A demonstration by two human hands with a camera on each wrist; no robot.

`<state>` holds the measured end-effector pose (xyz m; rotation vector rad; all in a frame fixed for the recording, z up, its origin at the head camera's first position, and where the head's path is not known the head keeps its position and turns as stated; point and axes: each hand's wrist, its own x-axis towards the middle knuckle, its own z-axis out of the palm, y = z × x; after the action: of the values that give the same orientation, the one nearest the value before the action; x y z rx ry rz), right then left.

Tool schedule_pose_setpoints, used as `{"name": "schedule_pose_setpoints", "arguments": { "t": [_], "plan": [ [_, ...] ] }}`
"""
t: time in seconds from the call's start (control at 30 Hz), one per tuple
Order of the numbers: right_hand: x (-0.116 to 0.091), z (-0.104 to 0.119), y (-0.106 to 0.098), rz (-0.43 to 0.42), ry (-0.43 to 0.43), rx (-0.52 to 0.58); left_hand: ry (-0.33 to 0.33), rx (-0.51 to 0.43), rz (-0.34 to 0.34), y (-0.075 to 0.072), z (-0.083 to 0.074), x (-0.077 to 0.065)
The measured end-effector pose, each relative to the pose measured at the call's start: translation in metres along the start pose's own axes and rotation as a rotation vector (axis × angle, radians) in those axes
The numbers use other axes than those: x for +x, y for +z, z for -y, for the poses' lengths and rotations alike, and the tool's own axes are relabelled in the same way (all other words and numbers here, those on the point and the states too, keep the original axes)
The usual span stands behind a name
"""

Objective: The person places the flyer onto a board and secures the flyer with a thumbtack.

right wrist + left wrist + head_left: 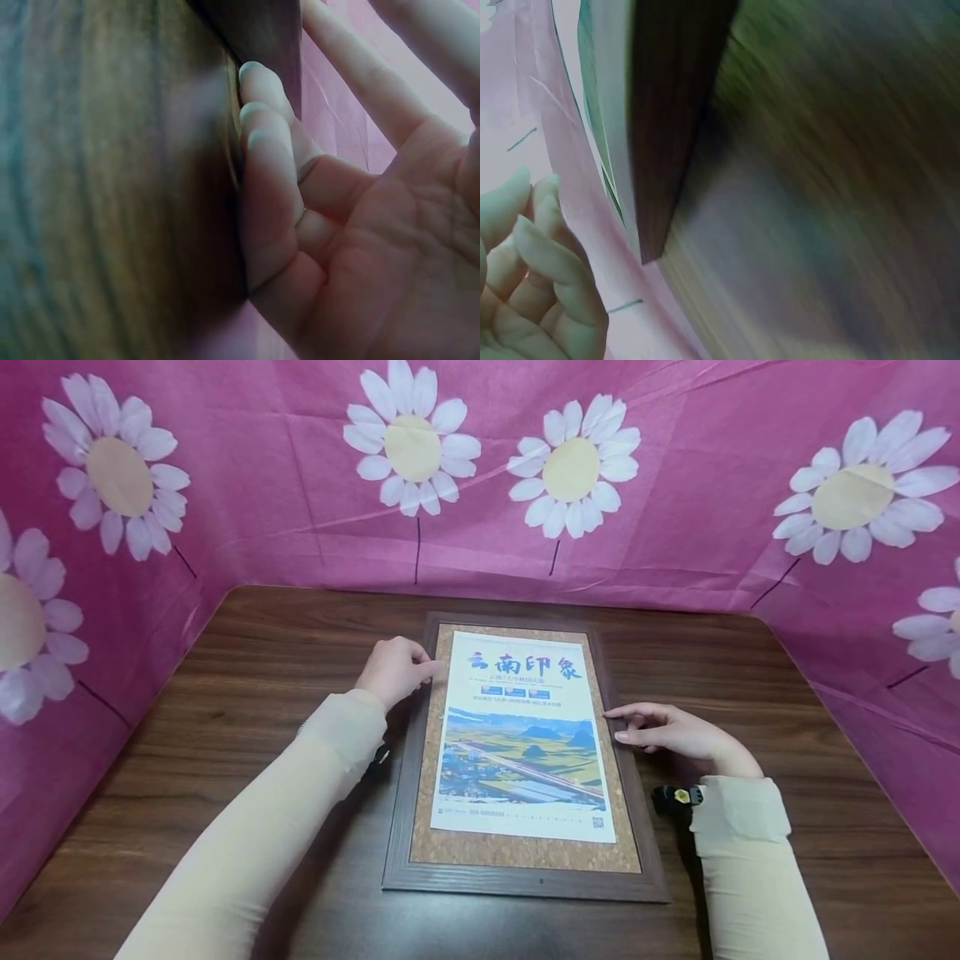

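Observation:
A printed poster (525, 760) with blue and purple characters above a landscape picture lies flat on a framed cork board (525, 852) on the table. My left hand (393, 668) reaches over the board's left edge, fingertips at the poster's upper left side. In the left wrist view, the left fingers (562, 262) are bent, thumb and forefinger tips close together; whether anything is between them cannot be made out. On the other side, my right hand (675, 735) has its forefinger extended to the poster's right edge. In the right wrist view, several bent right fingers (266, 165) rest against the frame's side.
The board's dark wooden frame (525, 882) stands slightly above the brown wood-grain table (255, 710). Pink cloth (277, 468) with large white daisies surrounds the table at the back and sides. A black wrist device (670, 799) sits by the right cuff.

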<state>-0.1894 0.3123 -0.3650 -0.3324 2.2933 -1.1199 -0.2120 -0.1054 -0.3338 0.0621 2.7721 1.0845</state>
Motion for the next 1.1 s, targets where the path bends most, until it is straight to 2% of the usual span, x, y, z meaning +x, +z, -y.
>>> {"name": "schedule_pose_setpoints", "arguments": {
  "t": [0.2, 0.47, 0.57, 0.83, 1.0, 1.1],
  "plan": [
    [-0.003, -0.003, 0.003, -0.026, -0.029, 0.026, 0.003, -0.093, 0.028, 0.010, -0.012, 0.005],
    [-0.003, -0.003, 0.004, -0.042, -0.018, 0.030, 0.005, -0.136, 0.119, 0.023, -0.030, 0.020],
    [-0.002, -0.003, 0.004, -0.038, -0.023, 0.033, -0.004, -0.192, 0.153, 0.029, -0.035, 0.027],
    [-0.003, -0.004, 0.002, -0.041, -0.018, 0.056, -0.067, -0.398, 0.244, 0.044, -0.048, 0.049],
    [-0.003, -0.005, 0.001, -0.046, -0.018, 0.055, -0.155, -0.563, 0.345, 0.049, -0.052, 0.059],
    [-0.004, -0.006, 0.002, -0.047, -0.012, 0.066, -0.196, -0.599, 0.378, 0.050, -0.050, 0.065]
  ]
}}
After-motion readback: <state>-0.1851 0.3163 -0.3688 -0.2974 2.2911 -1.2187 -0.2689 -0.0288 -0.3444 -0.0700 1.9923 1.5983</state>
